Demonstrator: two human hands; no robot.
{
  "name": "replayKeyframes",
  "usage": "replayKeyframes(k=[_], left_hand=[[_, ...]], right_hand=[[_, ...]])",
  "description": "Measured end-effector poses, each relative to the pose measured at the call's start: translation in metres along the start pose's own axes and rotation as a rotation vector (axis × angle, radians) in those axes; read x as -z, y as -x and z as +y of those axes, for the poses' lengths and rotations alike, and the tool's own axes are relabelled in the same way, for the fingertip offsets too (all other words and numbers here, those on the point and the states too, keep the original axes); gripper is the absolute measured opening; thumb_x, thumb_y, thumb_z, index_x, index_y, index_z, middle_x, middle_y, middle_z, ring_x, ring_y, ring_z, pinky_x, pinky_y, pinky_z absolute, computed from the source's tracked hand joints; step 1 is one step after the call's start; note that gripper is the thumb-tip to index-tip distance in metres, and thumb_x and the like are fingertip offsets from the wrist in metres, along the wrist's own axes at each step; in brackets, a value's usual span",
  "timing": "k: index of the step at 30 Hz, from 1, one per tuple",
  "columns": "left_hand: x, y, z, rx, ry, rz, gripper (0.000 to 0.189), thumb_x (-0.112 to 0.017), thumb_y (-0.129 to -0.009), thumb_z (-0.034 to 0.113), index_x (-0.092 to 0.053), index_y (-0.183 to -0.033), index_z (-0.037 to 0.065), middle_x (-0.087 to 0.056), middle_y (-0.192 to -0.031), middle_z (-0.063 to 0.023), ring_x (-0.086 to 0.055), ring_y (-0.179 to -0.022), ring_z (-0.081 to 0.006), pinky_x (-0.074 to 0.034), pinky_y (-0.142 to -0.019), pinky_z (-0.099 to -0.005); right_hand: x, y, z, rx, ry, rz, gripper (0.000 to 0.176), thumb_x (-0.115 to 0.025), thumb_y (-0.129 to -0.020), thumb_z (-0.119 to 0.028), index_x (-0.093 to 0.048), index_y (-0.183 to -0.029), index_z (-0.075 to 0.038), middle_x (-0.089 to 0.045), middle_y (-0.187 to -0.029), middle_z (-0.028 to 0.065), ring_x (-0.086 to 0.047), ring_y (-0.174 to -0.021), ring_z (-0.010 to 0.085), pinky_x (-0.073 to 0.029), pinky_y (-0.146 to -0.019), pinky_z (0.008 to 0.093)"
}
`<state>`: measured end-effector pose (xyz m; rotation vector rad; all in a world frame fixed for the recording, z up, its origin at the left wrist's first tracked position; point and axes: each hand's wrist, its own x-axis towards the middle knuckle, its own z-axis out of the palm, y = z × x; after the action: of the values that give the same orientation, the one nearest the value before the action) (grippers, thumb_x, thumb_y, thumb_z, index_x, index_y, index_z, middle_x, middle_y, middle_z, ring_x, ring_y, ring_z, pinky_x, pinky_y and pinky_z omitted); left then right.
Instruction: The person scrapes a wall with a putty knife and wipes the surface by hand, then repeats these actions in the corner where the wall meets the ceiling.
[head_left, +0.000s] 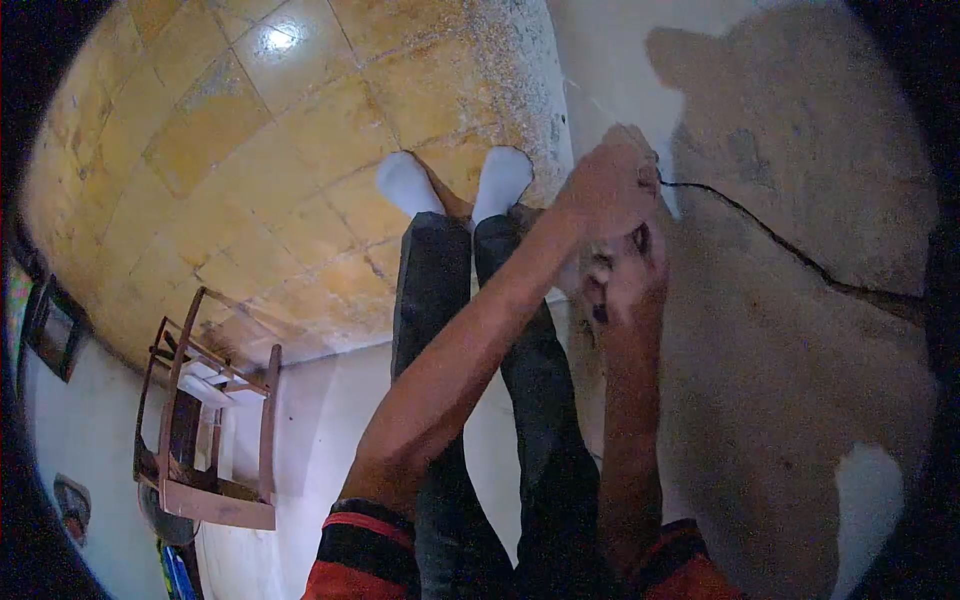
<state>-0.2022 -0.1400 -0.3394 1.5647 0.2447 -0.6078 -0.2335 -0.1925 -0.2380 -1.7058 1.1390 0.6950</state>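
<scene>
Both my hands are raised close together in front of the pale, stained wall. My left hand is closed, its arm reaching across from the left over my legs. From its fingers a black cord runs to the right across the wall, looking thicker toward the right edge. Just below, my right hand has its fingers curled, with small dark parts showing among them. What it holds I cannot tell, as motion smears it.
My feet in white socks stand on worn yellow floor tiles beside the wall. A brown wooden frame like a chair or stool is at the left. A large shadow of me covers much of the wall.
</scene>
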Motion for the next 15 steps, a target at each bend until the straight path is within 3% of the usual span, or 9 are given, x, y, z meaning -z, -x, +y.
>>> replayKeyframes(k=[1,4,7,10,11,15], left_hand=[[-0.006,0.003,0.0,-0.042,-0.02,0.04,0.026,-0.064,-0.07,0.022,-0.068,-0.086,0.002,-0.065,-0.087,-0.0229,-0.063,-0.087,-0.0413,-0.051,-0.078,-0.0459],[0.004,-0.017,-0.017,0.119,0.011,-0.019,0.025,-0.064,-0.069,0.021,-0.068,-0.084,0.002,-0.065,-0.088,-0.0234,-0.063,-0.088,-0.0426,-0.051,-0.078,-0.0464],[-0.004,-0.014,-0.026,-0.03,0.089,-0.032,0.025,-0.064,-0.069,0.02,-0.068,-0.086,0.003,-0.064,-0.095,-0.0236,-0.062,-0.089,-0.0432,-0.051,-0.079,-0.0469],[-0.011,-0.009,-0.014,-0.033,-0.019,0.041,0.027,-0.065,-0.068,0.021,-0.068,-0.088,0.004,-0.062,-0.098,-0.0239,-0.062,-0.089,-0.0429,-0.051,-0.08,-0.047],[-0.009,-0.013,-0.017,-0.005,-0.054,0.023,0.027,-0.066,-0.068,0.021,-0.068,-0.088,0.004,-0.062,-0.098,-0.0236,-0.062,-0.089,-0.0428,-0.051,-0.08,-0.0469],[-0.005,-0.01,-0.016,0.016,-0.098,0.04,0.025,-0.066,-0.068,0.021,-0.069,-0.088,0.006,-0.063,-0.097,-0.0226,-0.062,-0.089,-0.0422,-0.052,-0.081,-0.0463]], right_hand=[[0.005,-0.003,0.0,0.034,0.017,-0.009,0.031,-0.058,-0.092,-0.028,-0.052,-0.119,-0.013,-0.053,-0.079,0.0008,-0.048,-0.056,0.0096,-0.038,-0.043,0.0268],[-0.001,-0.019,0.009,0.051,0.092,-0.04,0.029,-0.057,-0.092,-0.028,-0.052,-0.117,-0.013,-0.052,-0.078,0.0007,-0.048,-0.056,0.0093,-0.039,-0.044,0.0261],[-0.017,0.005,-0.017,-0.079,0.026,-0.061,0.025,-0.055,-0.092,-0.023,-0.052,-0.114,-0.011,-0.052,-0.079,0.0014,-0.049,-0.056,0.0109,-0.04,-0.046,0.0254],[0.004,0.009,-0.034,-0.153,-0.048,-0.157,0.023,-0.052,-0.092,-0.02,-0.05,-0.113,-0.01,-0.052,-0.08,0.0017,-0.048,-0.057,0.0114,-0.039,-0.046,0.0251],[0.004,-0.018,-0.004,-0.133,-0.087,-0.149,0.022,-0.051,-0.093,-0.019,-0.05,-0.113,-0.01,-0.051,-0.08,0.0017,-0.048,-0.056,0.0114,-0.039,-0.045,0.0252],[-0.013,-0.018,0.01,-0.019,-0.017,-0.008,0.02,-0.05,-0.093,-0.018,-0.049,-0.112,-0.011,-0.051,-0.08,0.0023,-0.048,-0.058,0.0118,-0.038,-0.045,0.026]])
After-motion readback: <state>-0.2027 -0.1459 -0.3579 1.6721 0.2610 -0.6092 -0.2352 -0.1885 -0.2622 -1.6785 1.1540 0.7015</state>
